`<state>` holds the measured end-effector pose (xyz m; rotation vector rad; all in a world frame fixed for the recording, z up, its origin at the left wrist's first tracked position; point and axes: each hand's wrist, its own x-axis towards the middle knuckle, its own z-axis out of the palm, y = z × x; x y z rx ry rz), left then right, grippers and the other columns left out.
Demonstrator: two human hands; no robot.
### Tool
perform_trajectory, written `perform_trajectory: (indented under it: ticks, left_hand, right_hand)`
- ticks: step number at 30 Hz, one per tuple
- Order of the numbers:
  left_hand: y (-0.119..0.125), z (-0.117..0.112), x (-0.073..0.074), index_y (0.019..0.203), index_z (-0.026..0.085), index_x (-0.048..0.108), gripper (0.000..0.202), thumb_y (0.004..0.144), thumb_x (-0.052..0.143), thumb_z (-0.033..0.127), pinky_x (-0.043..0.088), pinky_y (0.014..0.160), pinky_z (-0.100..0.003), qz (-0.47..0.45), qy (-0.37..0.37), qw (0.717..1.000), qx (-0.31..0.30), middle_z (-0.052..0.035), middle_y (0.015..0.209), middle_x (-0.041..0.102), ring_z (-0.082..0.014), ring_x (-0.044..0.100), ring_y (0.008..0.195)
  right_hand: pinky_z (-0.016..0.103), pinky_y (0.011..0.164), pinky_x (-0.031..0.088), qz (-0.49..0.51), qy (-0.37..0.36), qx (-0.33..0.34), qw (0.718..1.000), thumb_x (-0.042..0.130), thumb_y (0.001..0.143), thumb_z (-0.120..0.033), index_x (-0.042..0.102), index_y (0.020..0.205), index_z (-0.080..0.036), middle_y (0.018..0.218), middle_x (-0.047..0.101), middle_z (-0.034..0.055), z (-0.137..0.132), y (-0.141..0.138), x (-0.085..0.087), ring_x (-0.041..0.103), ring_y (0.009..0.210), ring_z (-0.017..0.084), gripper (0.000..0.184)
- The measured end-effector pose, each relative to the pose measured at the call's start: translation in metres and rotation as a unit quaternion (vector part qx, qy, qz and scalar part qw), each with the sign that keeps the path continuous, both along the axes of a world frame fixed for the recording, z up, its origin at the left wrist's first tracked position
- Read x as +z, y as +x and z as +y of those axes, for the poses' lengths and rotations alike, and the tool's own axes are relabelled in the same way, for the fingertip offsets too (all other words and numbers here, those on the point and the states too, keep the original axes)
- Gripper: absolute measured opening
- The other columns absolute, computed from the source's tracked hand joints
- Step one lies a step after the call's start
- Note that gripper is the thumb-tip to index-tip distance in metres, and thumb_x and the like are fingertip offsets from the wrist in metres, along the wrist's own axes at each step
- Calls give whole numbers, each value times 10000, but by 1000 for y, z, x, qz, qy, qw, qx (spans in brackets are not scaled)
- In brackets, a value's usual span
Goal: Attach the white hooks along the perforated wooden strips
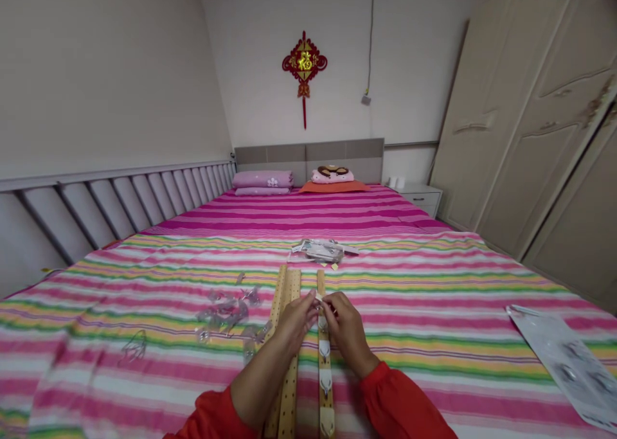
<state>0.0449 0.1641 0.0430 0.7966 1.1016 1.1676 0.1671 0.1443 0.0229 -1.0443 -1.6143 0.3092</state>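
Note:
My left hand point(299, 315) and my right hand point(346, 328) meet over a narrow wooden strip point(321, 283) dotted with holes. Their fingertips pinch a small white piece point(319, 299), mostly hidden by the fingers; it looks like another hook. Nearer to me along the strip sit several white hooks point(324, 349) with metal prongs, spaced in a row. Left of it, partly behind my left forearm, lie more perforated wooden strips point(288, 387) side by side.
Crumpled clear plastic packaging point(226, 313) lies on the striped bedspread point(409, 317) at left. A pile of packets point(321, 250) lies beyond the strips. A blister card point(563, 362) rests at the right. Bed rails point(135, 201) run along the left side.

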Motion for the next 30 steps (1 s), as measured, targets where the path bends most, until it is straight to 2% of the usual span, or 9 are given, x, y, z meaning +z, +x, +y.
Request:
perform_trajectory:
  ticks: [2, 4, 7, 10, 15, 19, 24, 30]
  left_hand:
    - [3, 1, 1, 748, 147, 643, 281, 718, 695, 422, 513, 630, -200, -17, -19, 1000, 2, -73, 782, 705, -121, 657, 677]
    - [6, 4, 1, 726, 139, 628, 232, 694, 722, 348, 487, 593, -187, -16, -33, 999, 7, -48, 719, 689, -92, 626, 596]
    - [10, 14, -4, 685, 138, 611, 210, 609, 765, 259, 433, 532, -174, 8, -8, 1000, -9, 13, 590, 631, -66, 564, 502]
    - [12, 26, -9, 638, 130, 611, 233, 564, 774, 279, 392, 501, -174, 34, 37, 999, -20, 33, 528, 591, -58, 519, 469]
    - [11, 44, -15, 634, 138, 608, 245, 535, 769, 293, 443, 583, -213, 72, 57, 996, -13, 12, 552, 612, -93, 570, 541]
    - [11, 63, -19, 630, 141, 601, 188, 558, 734, 253, 423, 544, -208, 98, 61, 993, -13, 18, 515, 594, -91, 546, 501]
    - [12, 88, -30, 576, 140, 599, 65, 574, 662, 157, 352, 462, -188, 146, 68, 987, -9, 52, 414, 513, -69, 453, 414]
    - [17, 102, -49, 530, 153, 568, 73, 592, 585, 119, 366, 470, -193, 186, 64, 980, -10, 53, 417, 494, -76, 453, 421]
  right_hand:
    - [291, 642, 460, 79, -41, -1, 996, 509, 869, -314, 610, 783, -219, 759, 613, 39, 7, 2, -2, 578, 718, 189, 164]
    - [285, 586, 460, 171, -98, 15, 980, 560, 823, -405, 603, 721, -214, 681, 616, 25, 15, 4, -5, 575, 644, 182, 220]
    - [275, 500, 451, 292, -192, 74, 934, 664, 691, -528, 601, 673, -207, 561, 602, -8, 27, 7, -11, 546, 508, 156, 327]
    - [262, 452, 441, 351, -248, 94, 898, 729, 586, -563, 613, 659, -193, 499, 591, -24, 36, 9, -16, 521, 428, 129, 394]
    - [240, 460, 468, 365, -272, 84, 887, 755, 574, -515, 612, 609, -177, 494, 621, -8, 51, 14, -21, 555, 430, 116, 368]
    - [238, 432, 465, 369, -285, 77, 881, 760, 565, -467, 600, 573, -175, 480, 629, 2, 68, 16, -22, 559, 410, 120, 333]
    - [207, 349, 377, 361, -296, 71, 881, 745, 568, -385, 572, 518, -177, 413, 591, -11, 88, 14, -29, 491, 338, 96, 275]
    - [189, 313, 296, 358, -310, 62, 879, 709, 578, -338, 508, 473, -191, 343, 519, -44, 102, 14, -46, 415, 291, 70, 271]
